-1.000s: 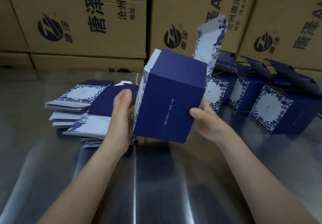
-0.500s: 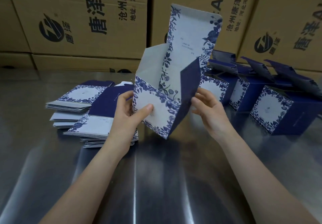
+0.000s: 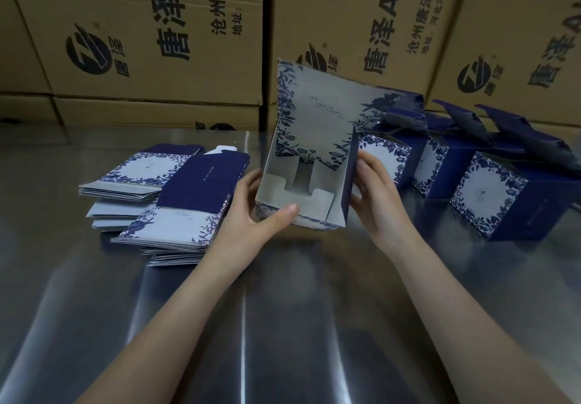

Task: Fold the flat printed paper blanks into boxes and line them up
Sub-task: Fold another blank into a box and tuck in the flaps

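Brown cartons (image 3: 157,42) with black print wall off the far edge of a steel table (image 3: 283,325). On the right of the table stands a row of boxes (image 3: 490,196), already folded, with their lids raised. On the left lies a stack of blanks (image 3: 176,202), fanned and flat.

Between them, in front of the person, is the box (image 3: 301,196) being worked on. Its open top tips toward the camera and its lid (image 3: 327,105) leans back.

The left hand (image 3: 248,215) clasps the box's left corner, with the thumb across the near wall and the fingers curled behind the left wall. The right hand (image 3: 377,196) holds the navy right wall, its fingers bent against it.

Half a second ago the box was held higher and canted on one corner, with the lid upright. It now sits lower and squarer by the table, though whether it touches the table is unclear.
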`<act>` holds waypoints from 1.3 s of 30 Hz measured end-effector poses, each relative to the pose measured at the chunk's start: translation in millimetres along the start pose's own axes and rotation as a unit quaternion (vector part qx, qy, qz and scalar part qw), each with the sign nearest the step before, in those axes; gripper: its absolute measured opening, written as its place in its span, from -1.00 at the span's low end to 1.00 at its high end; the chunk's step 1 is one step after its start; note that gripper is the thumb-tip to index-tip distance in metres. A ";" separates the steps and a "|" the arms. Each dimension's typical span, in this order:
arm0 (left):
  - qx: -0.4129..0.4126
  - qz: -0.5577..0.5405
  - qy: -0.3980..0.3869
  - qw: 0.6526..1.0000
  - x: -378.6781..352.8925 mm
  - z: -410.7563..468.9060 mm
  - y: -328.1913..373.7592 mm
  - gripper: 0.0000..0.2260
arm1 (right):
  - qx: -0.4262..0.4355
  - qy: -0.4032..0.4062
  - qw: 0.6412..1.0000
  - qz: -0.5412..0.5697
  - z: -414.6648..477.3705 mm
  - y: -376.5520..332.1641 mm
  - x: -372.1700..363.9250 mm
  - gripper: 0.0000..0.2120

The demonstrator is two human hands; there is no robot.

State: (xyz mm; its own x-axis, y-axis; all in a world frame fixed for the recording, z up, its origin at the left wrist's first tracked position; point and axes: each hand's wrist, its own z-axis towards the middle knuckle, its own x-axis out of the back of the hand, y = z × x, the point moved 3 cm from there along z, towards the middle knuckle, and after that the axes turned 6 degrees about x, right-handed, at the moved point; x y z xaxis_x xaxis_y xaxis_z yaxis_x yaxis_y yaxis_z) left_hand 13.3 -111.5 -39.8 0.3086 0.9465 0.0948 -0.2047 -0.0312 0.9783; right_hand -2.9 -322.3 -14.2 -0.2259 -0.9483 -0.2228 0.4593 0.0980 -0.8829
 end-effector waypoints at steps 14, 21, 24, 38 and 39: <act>-0.035 0.106 0.143 0.983 -11.5 -7.2 3.4 -0.45 | 0.041 0.011 0.994 -0.104 -9.1 -14.2 -16.3 -0.71; -0.060 0.138 0.177 0.973 -14.4 -5.3 0.2 -0.46 | 0.353 0.182 0.884 -0.246 -48.1 -59.9 -30.5 -0.71; -0.065 0.148 0.184 0.970 -15.5 -3.8 0.6 -0.46 | 0.433 0.096 0.856 -0.267 -72.2 -67.4 -55.1 -0.76; -0.066 0.180 0.170 0.967 -12.0 -3.7 -0.5 -0.49 | 0.152 -0.074 0.897 -0.407 -42.3 -43.1 -98.0 -0.72; -0.065 0.173 0.169 0.968 -12.5 -4.2 0.5 -0.50 | 0.149 -0.079 0.882 -0.440 -42.1 -39.5 -97.3 -0.74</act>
State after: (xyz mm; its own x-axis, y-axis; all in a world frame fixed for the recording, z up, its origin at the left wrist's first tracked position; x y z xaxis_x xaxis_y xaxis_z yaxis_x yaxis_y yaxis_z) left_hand 5.4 -122.0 -41.2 -0.1165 0.9386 0.3248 -0.3627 -0.3447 0.8658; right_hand -35.3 -221.2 24.9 -0.4955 -0.6506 0.5755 0.3775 -0.7580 -0.5319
